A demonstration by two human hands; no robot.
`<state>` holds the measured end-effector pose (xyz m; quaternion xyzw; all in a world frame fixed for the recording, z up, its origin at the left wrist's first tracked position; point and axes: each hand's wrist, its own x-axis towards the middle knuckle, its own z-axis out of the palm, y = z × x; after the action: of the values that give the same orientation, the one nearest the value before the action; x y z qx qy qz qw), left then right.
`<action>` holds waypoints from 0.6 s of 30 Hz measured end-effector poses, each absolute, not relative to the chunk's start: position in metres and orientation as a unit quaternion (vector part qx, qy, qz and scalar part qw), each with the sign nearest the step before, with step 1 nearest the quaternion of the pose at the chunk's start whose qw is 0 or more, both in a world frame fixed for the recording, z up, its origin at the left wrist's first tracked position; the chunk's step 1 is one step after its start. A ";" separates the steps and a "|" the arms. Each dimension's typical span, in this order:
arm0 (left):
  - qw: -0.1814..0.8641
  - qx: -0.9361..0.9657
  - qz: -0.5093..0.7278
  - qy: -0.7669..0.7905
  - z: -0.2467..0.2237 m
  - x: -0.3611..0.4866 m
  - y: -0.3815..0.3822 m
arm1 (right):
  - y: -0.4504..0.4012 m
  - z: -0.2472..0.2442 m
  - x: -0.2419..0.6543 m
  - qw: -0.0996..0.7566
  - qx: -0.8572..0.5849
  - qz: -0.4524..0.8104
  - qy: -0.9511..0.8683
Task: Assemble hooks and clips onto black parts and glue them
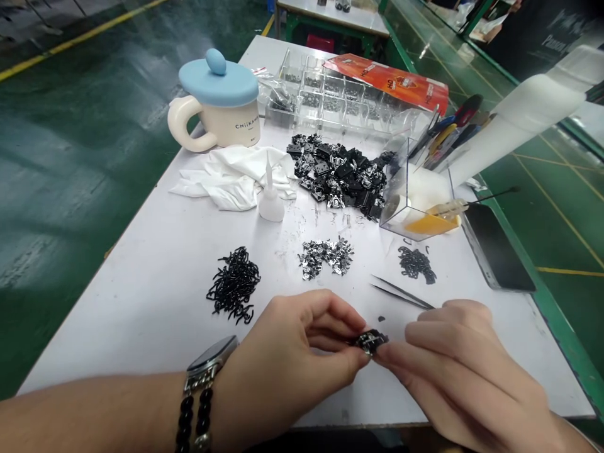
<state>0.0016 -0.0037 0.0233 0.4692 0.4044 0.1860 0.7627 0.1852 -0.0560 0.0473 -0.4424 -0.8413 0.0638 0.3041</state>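
Observation:
Low in the view, my left hand pinches a small black and silver part between thumb and fingers. My right hand closes on the right end of that same part, and tweezers stick out past its fingers, pointing left over the table. A tiny dark piece lies just beyond the part. Farther off are a pile of black curved pieces, a pile of silver clips and a smaller pile of dark pieces. Behind them is a heap of black and silver assemblies.
A mug with a blue lid, a white cloth and a small bottle stand at the back left. Behind is a compartment box. At right are a clear tool holder and a phone.

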 end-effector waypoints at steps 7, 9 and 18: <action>0.748 0.512 0.179 0.382 0.029 0.000 -0.004 | -0.054 0.050 0.190 0.303 -0.431 0.095 -0.844; 0.758 0.497 0.165 0.389 0.029 0.000 -0.003 | -0.055 0.049 0.193 0.293 -0.428 0.084 -0.851; 0.786 0.460 0.154 0.384 0.028 -0.001 -0.005 | -0.057 0.046 0.190 0.299 -0.449 0.025 -0.842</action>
<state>-0.0008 -0.0047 0.0279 0.4599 0.3843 0.1536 0.7856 0.1896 -0.0567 0.0457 -0.4488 -0.8417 0.0253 0.2991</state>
